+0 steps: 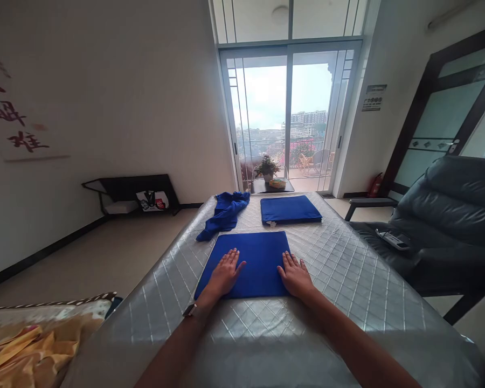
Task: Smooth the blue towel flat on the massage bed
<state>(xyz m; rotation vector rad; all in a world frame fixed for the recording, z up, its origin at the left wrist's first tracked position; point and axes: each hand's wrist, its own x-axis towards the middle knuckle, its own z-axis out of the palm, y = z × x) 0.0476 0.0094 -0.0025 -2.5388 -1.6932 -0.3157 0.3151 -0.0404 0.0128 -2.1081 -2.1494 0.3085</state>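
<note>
A flat blue folded cloth (258, 258) lies squared on the quilted silver mattress (339, 269) in front of me. On its left part my left hand (225, 271) rests flat, fingers stretched forward and thumb out. My right hand (295, 274) lies flat along the cloth's right edge, fingers extended and slightly apart. Beyond it sits a neat stack of blue folded fabric (291, 209) with a small white tag at its near edge. To the left of that stack, a crumpled blue cloth (226, 213) lies in a loose heap.
A dark recliner (448, 226) with a remote-like device (392, 240) stands at the right. A small table (258, 186) with a potted plant (268, 168) is beyond the mattress, before glass doors. Yellow fabric (32, 347) lies at the lower left. A black rack (133, 194) stands by the wall.
</note>
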